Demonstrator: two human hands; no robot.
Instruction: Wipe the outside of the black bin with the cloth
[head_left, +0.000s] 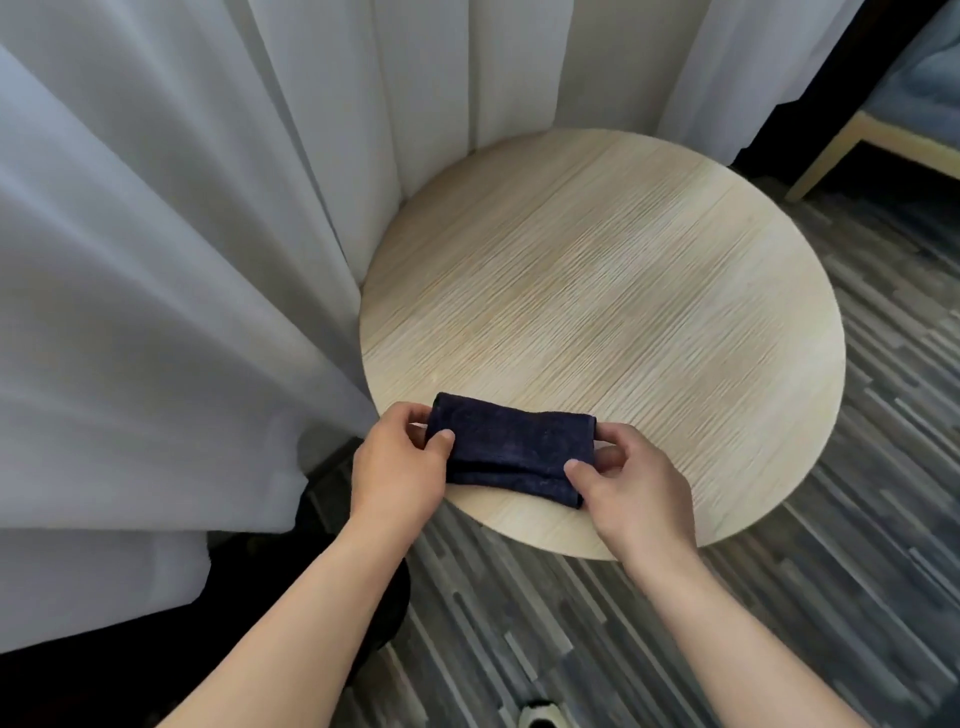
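A folded dark navy cloth (511, 449) lies on the near-left part of a round light-wood table (623, 291). My left hand (400, 462) pinches the cloth's left end between thumb and fingers. My right hand (628, 478) pinches its right end the same way. A black shape (311, 566) shows low at the left, under my left forearm and partly behind the curtain; I cannot tell whether it is the bin.
White sheer curtains (182, 260) hang along the left and back, touching the table's left edge. The floor (779, 597) is dark grey striped planks. A wooden furniture leg (831, 156) stands at the top right. A shoe tip (540, 714) shows at the bottom.
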